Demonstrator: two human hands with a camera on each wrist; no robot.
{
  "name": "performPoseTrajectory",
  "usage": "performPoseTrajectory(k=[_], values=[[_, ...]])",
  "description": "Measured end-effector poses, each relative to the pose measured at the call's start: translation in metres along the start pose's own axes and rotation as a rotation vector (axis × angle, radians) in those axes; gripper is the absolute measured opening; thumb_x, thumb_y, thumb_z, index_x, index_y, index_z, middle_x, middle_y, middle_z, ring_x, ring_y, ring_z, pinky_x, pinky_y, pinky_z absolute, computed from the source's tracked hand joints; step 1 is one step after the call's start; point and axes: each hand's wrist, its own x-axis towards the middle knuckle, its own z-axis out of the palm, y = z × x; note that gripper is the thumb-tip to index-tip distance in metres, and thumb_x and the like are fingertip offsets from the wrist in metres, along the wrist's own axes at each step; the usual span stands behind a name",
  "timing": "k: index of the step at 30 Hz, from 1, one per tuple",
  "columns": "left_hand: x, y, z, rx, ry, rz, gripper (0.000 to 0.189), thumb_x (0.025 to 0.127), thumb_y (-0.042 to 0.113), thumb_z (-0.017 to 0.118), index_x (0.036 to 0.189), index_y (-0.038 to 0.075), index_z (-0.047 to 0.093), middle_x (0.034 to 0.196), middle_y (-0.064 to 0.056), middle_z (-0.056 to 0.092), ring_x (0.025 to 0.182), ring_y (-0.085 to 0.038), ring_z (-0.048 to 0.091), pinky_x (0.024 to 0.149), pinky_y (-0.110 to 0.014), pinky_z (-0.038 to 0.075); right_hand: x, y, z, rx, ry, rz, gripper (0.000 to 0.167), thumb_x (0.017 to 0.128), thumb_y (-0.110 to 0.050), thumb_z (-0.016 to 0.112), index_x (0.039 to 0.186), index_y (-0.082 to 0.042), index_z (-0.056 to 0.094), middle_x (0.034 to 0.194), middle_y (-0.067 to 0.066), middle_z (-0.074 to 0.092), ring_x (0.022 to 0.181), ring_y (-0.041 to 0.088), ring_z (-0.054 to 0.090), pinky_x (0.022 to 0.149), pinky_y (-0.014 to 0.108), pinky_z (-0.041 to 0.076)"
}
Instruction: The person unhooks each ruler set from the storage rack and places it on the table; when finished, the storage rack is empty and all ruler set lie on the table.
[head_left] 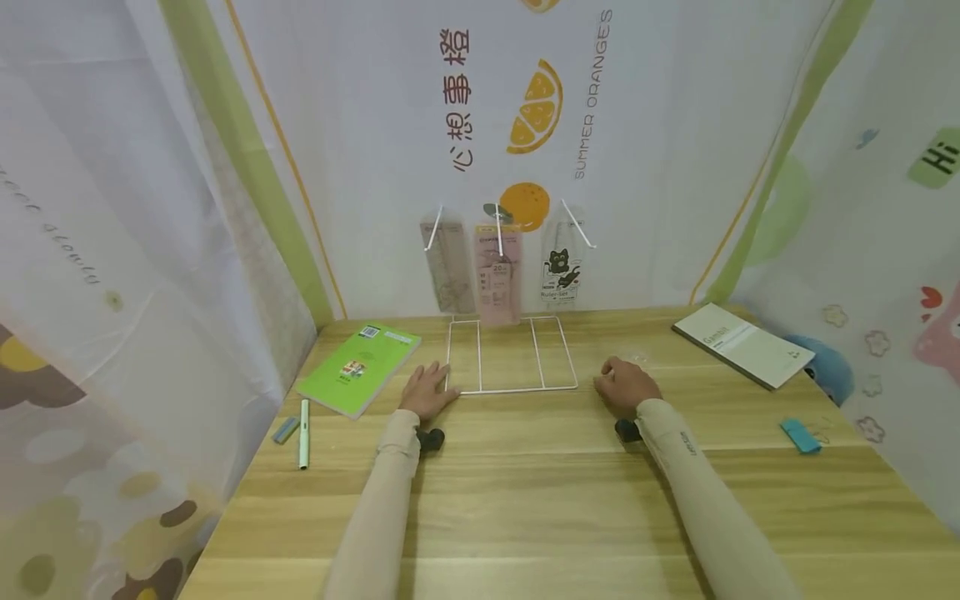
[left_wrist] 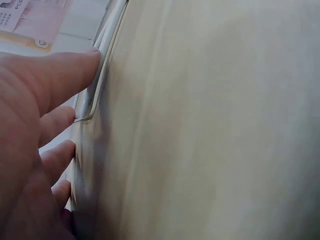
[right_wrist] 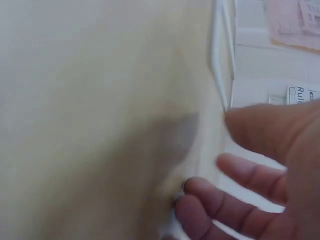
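A white wire rack (head_left: 521,389) stands against the back curtain, its flat base on the table. From its hooks hang a grey clear pack (head_left: 448,267), a pink pack (head_left: 498,287) and a clear ruler set (head_left: 561,262) printed with black cats. My left hand (head_left: 425,392) rests at the base's front left corner, fingers spread; in the left wrist view its thumb (left_wrist: 75,75) lies along the wire. Just right of the base, my right hand (head_left: 628,387) is low over the table with loosely curled fingers (right_wrist: 215,200). A small pale thing shows under those fingertips, partly hidden.
At left lie a green book (head_left: 360,367), a pale green pen (head_left: 303,433) and a small grey block (head_left: 286,430). To the right are a pale notebook (head_left: 738,346), a blue rounded object (head_left: 828,367) behind it, and a small teal item (head_left: 801,436). Curtains enclose the table.
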Motion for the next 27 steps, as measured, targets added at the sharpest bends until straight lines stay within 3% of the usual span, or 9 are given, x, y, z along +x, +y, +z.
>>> performPoseTrajectory(k=[5,7,11,15,21,24,27], values=[[0.002,0.0,0.001,0.022,0.005,0.008,0.065,0.102,0.04,0.056,0.155,0.007,0.038,0.164,-0.021,0.024,0.152,-0.047,0.009,0.122,-0.062,0.008,0.042,-0.017,-0.021,0.258,0.12,-0.041,0.042,0.103,-0.022,0.055,0.132,0.009,0.051,0.117,0.028,0.062,0.104,0.039,0.062,0.092,0.052,0.053],[0.001,-0.001,0.0,0.038,0.011,0.005,0.065,0.102,0.039,0.055,0.155,0.006,0.038,0.164,-0.021,0.024,0.152,-0.047,0.009,0.123,-0.062,0.008,0.061,-0.03,-0.034,0.393,0.191,-0.065,0.044,0.102,-0.019,0.056,0.135,0.01,0.049,0.131,0.031,0.056,0.123,0.044,0.054,0.106,0.054,0.045],[-0.001,0.001,-0.006,0.05,0.025,0.007,0.064,0.102,0.039,0.054,0.155,0.006,0.038,0.164,-0.022,0.025,0.152,-0.048,0.01,0.123,-0.06,0.008,0.094,-0.058,-0.062,0.604,0.31,-0.075,0.045,0.1,-0.016,0.059,0.138,0.006,0.049,0.146,0.026,0.048,0.137,0.04,0.044,0.116,0.053,0.036],[0.001,0.003,-0.008,0.044,0.028,0.026,0.064,0.102,0.039,0.056,0.154,0.005,0.04,0.163,-0.023,0.027,0.151,-0.049,0.012,0.123,-0.061,0.009,0.113,-0.071,-0.086,0.688,0.365,-0.091,0.044,0.099,-0.013,0.061,0.139,0.002,0.052,0.153,0.019,0.044,0.145,0.035,0.037,0.118,0.053,0.032],[0.004,-0.003,-0.001,0.074,0.024,0.03,0.064,0.102,0.041,0.054,0.154,0.007,0.04,0.163,-0.021,0.027,0.152,-0.048,0.013,0.123,-0.059,0.01,0.124,-0.082,-0.102,0.76,0.309,-0.128,0.05,0.097,-0.008,0.063,0.145,0.001,0.049,0.158,0.017,0.039,0.15,0.034,0.031,0.12,0.052,0.03],[0.003,-0.004,0.001,0.067,0.022,0.033,0.064,0.101,0.041,0.055,0.154,0.007,0.041,0.163,-0.021,0.027,0.151,-0.048,0.013,0.123,-0.06,0.01,0.122,-0.089,-0.104,0.785,0.299,-0.126,0.051,0.097,-0.003,0.062,0.146,0.001,0.048,0.155,0.021,0.042,0.145,0.034,0.039,0.115,0.045,0.039],[0.002,-0.004,0.0,0.058,0.023,0.035,0.064,0.101,0.04,0.056,0.153,0.006,0.041,0.163,-0.022,0.028,0.151,-0.049,0.014,0.123,-0.06,0.01,0.116,-0.099,-0.106,0.795,0.308,-0.126,0.05,0.096,0.0,0.062,0.144,0.003,0.049,0.147,0.027,0.049,0.128,0.028,0.058,0.1,0.033,0.05]])
